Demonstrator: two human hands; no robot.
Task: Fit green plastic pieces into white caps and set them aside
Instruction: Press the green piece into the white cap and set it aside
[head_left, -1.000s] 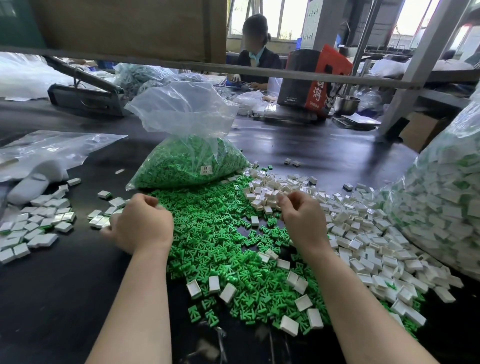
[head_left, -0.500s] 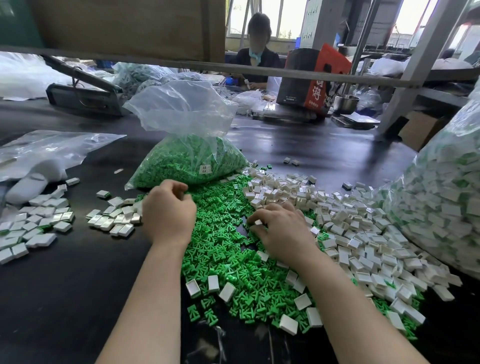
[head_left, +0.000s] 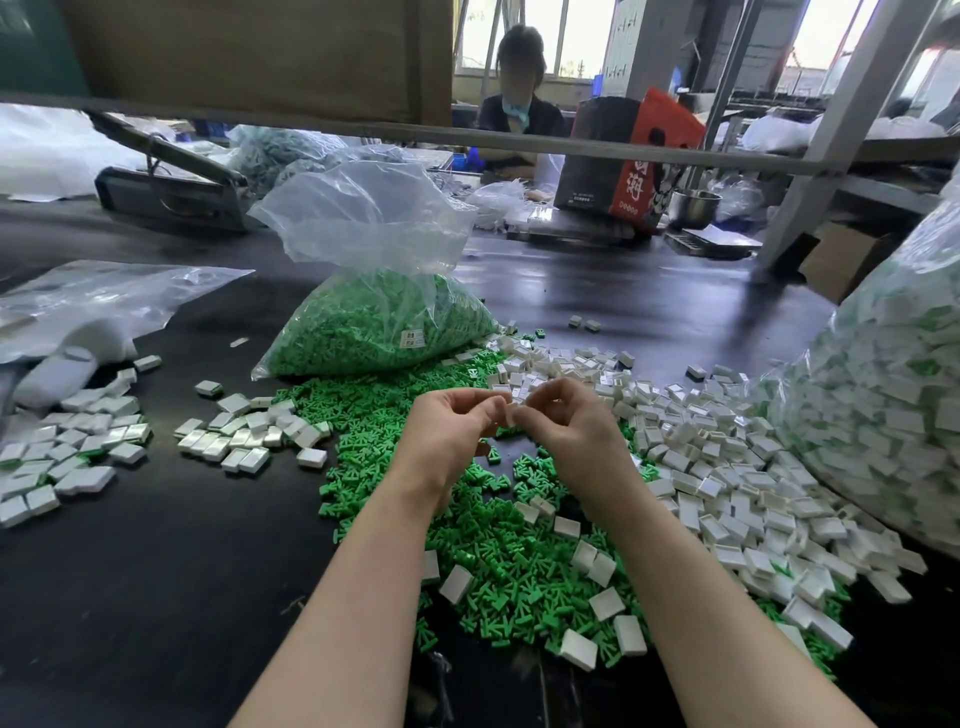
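Both hands are raised together above the green plastic pieces (head_left: 498, 545) heaped on the black counter (head_left: 156, 597). The left hand (head_left: 449, 434) and right hand (head_left: 566, 431) have curled fingers meeting at the tips, pinching a small white cap (head_left: 511, 415) between them. Loose white caps (head_left: 727, 467) lie just right.

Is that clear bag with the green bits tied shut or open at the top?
Open. The clear bag's top stands loose and gaping, with no knot or tie visible, above the green pieces filling its lower part.
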